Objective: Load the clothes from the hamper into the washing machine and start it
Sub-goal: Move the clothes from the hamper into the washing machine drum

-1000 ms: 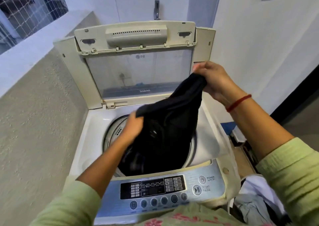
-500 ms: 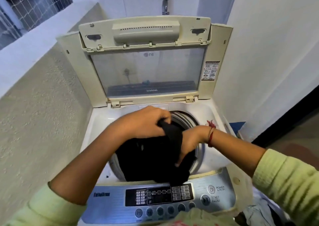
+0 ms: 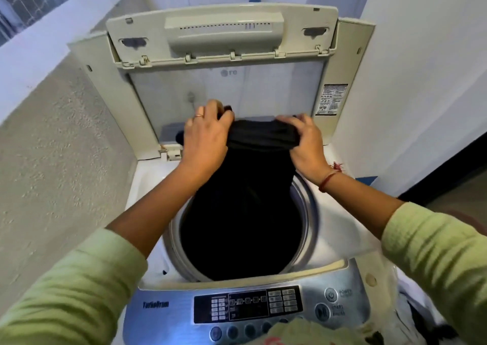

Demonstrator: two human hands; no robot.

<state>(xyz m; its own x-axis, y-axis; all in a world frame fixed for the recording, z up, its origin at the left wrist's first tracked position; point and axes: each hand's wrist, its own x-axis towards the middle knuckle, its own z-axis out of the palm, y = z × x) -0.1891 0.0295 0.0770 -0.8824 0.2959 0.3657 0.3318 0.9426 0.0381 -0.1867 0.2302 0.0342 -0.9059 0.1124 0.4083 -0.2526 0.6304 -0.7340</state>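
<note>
White walls close in around the washing machine (image 3: 340,228), its lid raised. Left hand (image 3: 205,136) and right hand (image 3: 307,144) each grip the black garment (image 3: 245,199) by its top edge; below them it hangs into the drum (image 3: 303,212).

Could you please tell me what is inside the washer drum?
A black garment, gripped by the left hand and right hand, hangs into the drum. Below it all is black; other contents cannot be seen.
</note>
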